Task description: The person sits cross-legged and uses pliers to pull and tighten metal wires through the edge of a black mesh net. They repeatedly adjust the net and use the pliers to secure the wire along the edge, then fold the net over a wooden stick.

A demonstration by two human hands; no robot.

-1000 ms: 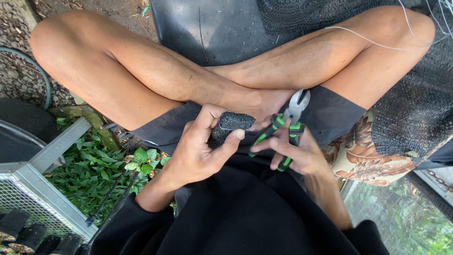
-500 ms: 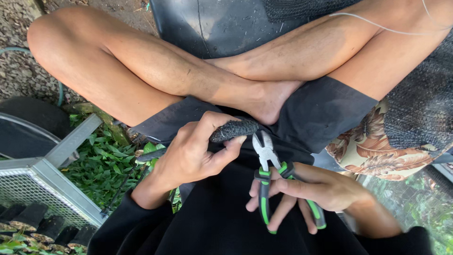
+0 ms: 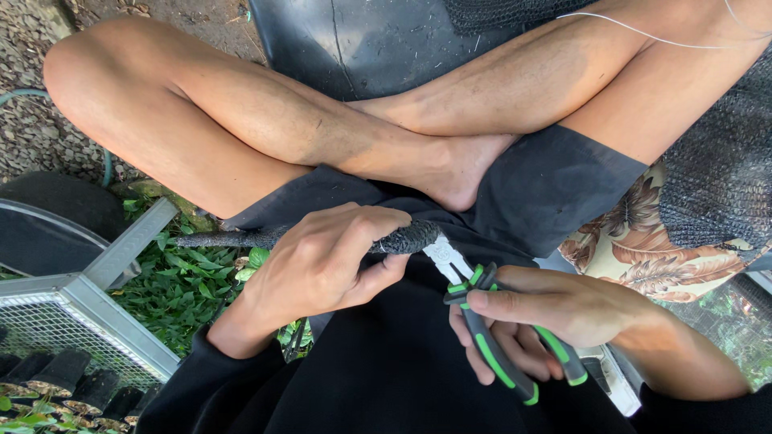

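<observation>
Your left hand (image 3: 322, 261) has its fingers clenched around the dark rolled mesh strip (image 3: 402, 238), whose long axis runs left to right across your lap. Its right end meets the pliers (image 3: 482, 321), gripped in your right hand (image 3: 547, 317), angling up from below-right.

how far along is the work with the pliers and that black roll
Done: the left hand grips the rolled black netting, and the right hand has the green-handled pliers with their tip at the roll's end. In hand: working that end. Left: no finished cut or tie is visible.
</observation>
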